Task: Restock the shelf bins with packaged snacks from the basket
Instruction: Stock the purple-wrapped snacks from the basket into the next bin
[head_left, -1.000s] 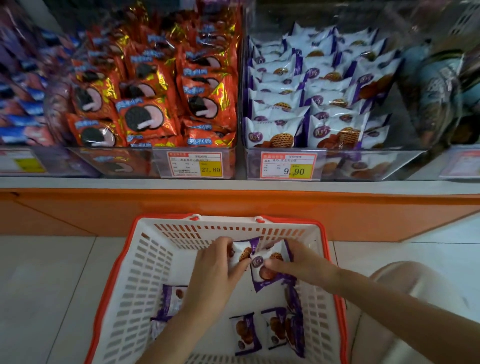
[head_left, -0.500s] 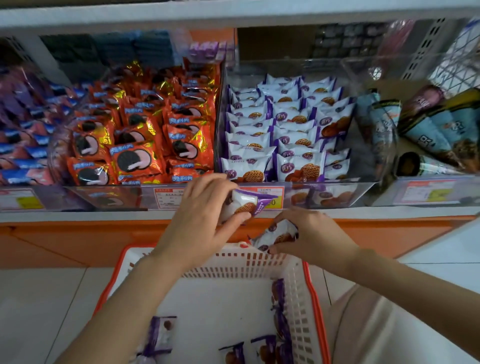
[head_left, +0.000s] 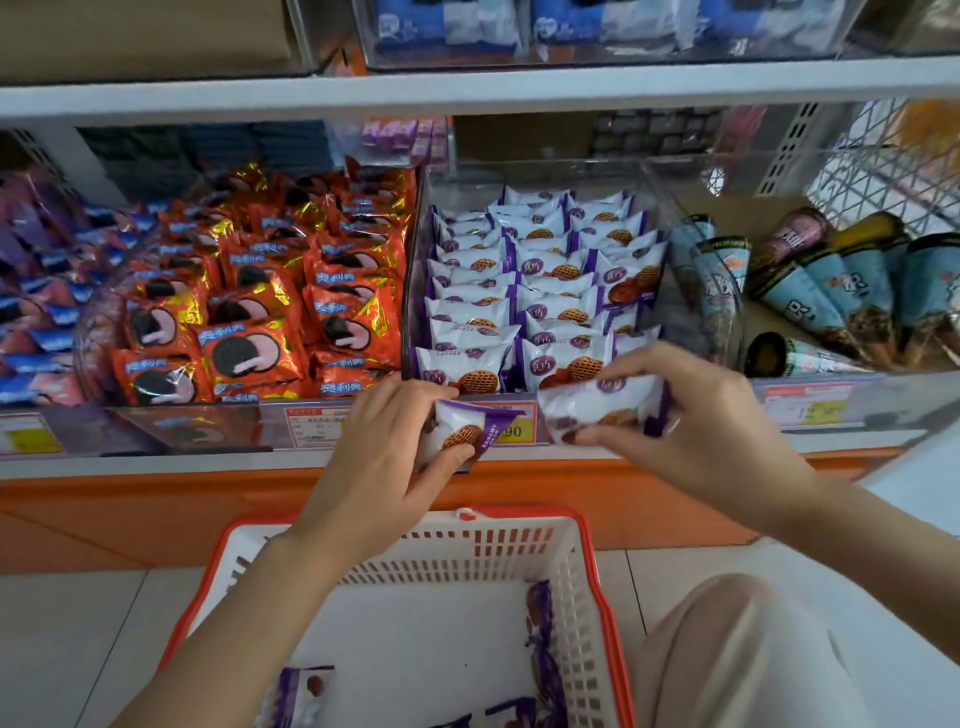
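Observation:
My left hand grips a white and purple snack pack in front of the shelf edge. My right hand pinches a second white and purple pack just below the front wall of the clear bin that holds rows of the same packs. The white basket with an orange rim stands on the floor under my arms, with several more purple packs lying in it.
Left of that bin sits a bin of orange cookie packs. To the right lie cone-shaped snacks. Price tags line the shelf front. An upper shelf overhangs the bins. My knee is beside the basket.
Both hands rose out of the basket, each with a pack, and now reach the shelf front. My right hand moved up and right toward the purple-pack bin. The view tilted upward.

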